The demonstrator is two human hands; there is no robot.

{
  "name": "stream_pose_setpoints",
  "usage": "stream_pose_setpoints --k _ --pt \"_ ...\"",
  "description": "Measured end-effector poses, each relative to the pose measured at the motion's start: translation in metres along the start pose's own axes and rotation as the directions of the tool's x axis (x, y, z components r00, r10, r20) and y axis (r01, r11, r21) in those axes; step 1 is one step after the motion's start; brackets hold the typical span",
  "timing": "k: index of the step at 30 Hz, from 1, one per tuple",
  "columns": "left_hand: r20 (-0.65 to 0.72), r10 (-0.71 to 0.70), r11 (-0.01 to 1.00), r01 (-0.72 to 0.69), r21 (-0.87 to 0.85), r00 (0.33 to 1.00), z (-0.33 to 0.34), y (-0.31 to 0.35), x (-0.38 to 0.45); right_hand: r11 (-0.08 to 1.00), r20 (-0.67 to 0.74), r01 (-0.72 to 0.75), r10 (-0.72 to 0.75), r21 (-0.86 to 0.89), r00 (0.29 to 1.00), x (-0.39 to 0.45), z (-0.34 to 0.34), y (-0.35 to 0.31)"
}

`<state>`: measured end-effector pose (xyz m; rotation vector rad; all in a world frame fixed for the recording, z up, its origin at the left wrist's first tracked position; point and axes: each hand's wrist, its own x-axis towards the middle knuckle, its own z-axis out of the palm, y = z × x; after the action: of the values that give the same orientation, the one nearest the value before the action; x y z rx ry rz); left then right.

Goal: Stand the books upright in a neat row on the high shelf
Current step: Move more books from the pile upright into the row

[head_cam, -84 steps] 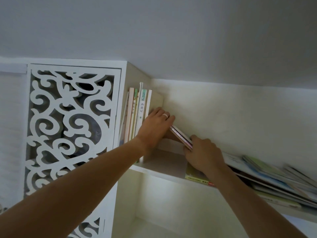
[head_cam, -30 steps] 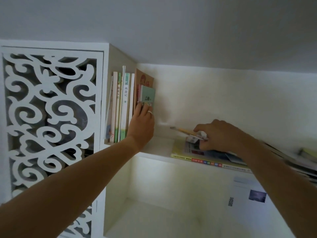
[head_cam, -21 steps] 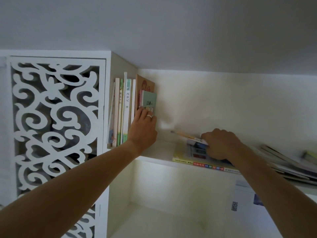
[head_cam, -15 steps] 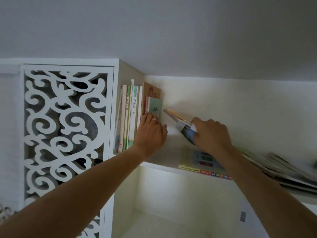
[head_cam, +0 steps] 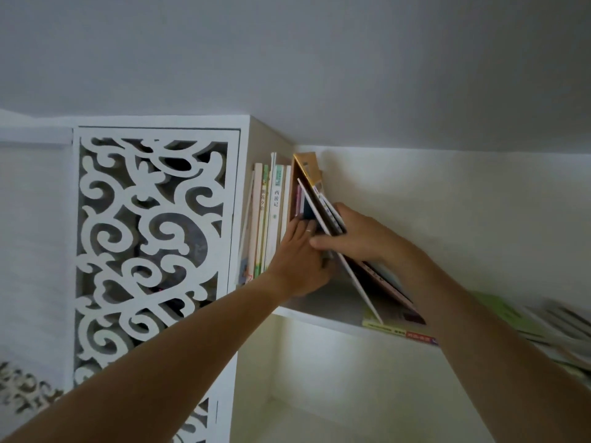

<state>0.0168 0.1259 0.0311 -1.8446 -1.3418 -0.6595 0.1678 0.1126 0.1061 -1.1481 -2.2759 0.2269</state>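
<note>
Tilting a few thin books toward the row at the shelf's left end, our right hand pinched them, while our left hand pressed flat-fingered against the row's last books. We judged their lower edges, resting out on a flat book, might skid. That would drop the bundle, or tip the row.

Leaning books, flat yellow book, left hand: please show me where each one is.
leaning books [head_cam: 323,207], head view, edges above the fingers.
flat yellow book [head_cam: 388,330], head view, front spine.
left hand [head_cam: 295,260], head view, back of hand.
</note>
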Motion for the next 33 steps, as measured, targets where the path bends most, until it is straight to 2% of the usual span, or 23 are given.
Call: stream_pose_setpoints --k 2,4,5,6,8,9,11,14,15,17,20,21,23,24,26,28,30,31,33 --pt "-0.019 -0.029 0.996 0.031 0.087 0.999 0.004 0.001 0.002 0.978 0.154 -0.084 0.114 -0.19 0.982 -0.015 -0.017 0.015" --pt "-0.082 -0.045 0.991 0.055 0.122 0.996 0.009 0.003 0.002 0.897 0.241 -0.187 0.3 -0.4 0.923 -0.031 -0.025 0.024" --pt "-0.113 -0.044 0.992 0.057 0.114 0.993 0.01 0.005 0.002 0.853 0.229 -0.21 0.352 -0.478 0.908 -0.039 -0.024 0.028" --pt "-0.153 -0.042 0.992 0.059 0.11 0.987 0.012 0.006 0.002 0.817 0.173 -0.201 0.342 -0.541 0.924 -0.045 -0.019 0.034" --pt "-0.244 -0.062 0.993 0.084 0.079 0.968 0.016 0.008 0.002 0.778 -0.039 -0.158 0.17 -0.608 0.985 -0.053 -0.009 0.045" --pt "-0.287 -0.09 0.994 0.104 0.035 0.954 0.015 0.01 0.002 0.784 -0.14 -0.152 0.084 -0.602 0.987 -0.055 -0.004 0.05" --pt "-0.308 -0.162 0.986 0.144 -0.08 0.937 0.018 0.013 0.006 0.823 -0.252 -0.154 0.013 -0.547 0.968 -0.056 -0.003 0.057" --pt "-0.186 -0.207 0.974 0.184 -0.134 0.961 0.016 0.019 0.012 0.91 -0.409 -0.182 0.015 -0.372 0.912 -0.052 -0.01 0.056" --pt "-0.187 -0.224 0.964 0.19 -0.187 0.956 0.014 0.021 0.014 0.937 -0.463 -0.176 0.017 -0.302 0.886 -0.05 -0.009 0.052" --pt "-0.231 -0.273 0.899 0.162 -0.407 0.934 0.007 0.024 0.013 0.959 -0.538 -0.159 0.007 -0.237 0.843 -0.047 0.0 0.046" --pt "-0.214 -0.307 0.733 0.087 -0.675 0.927 -0.001 0.026 0.01 0.968 -0.604 -0.122 -0.037 -0.22 0.796 -0.043 0.023 0.043" --pt "-0.197 -0.323 0.693 0.089 -0.716 0.926 -0.002 0.026 0.009 0.977 -0.592 -0.08 -0.054 -0.199 0.804 -0.041 0.03 0.041" --pt "-0.127 -0.371 0.637 0.152 -0.756 0.92 -0.004 0.025 0.009 0.988 -0.464 0.031 -0.099 -0.153 0.88 -0.036 0.043 0.035" --pt "-0.098 -0.389 0.634 0.189 -0.75 0.916 -0.004 0.025 0.01 0.987 -0.359 0.073 -0.12 -0.141 0.925 -0.036 0.047 0.029" --pt "-0.116 -0.397 0.712 0.226 -0.665 0.91 -0.004 0.025 0.011 0.991 -0.145 0.105 -0.117 -0.085 0.983 -0.036 0.046 0.025" --pt "-0.12 -0.387 0.764 0.245 -0.597 0.914 -0.002 0.023 0.012 0.998 0.0 0.031 -0.031 -0.051 1.0 -0.039 0.039 0.034" --pt "-0.088 -0.391 0.748 0.261 -0.61 0.916 -0.003 0.023 0.014 0.976 0.065 -0.129 0.142 -0.174 0.988 -0.044 0.037 0.043" --pt "-0.083 -0.399 0.737 0.265 -0.622 0.913 -0.002 0.023 0.015 0.945 0.059 -0.201 0.223 -0.256 0.973 -0.045 0.041 0.048" --pt "-0.125 -0.402 0.737 0.24 -0.631 0.907 -0.001 0.022 0.015 0.92 -0.01 -0.229 0.238 -0.319 0.971 -0.045 0.05 0.05"
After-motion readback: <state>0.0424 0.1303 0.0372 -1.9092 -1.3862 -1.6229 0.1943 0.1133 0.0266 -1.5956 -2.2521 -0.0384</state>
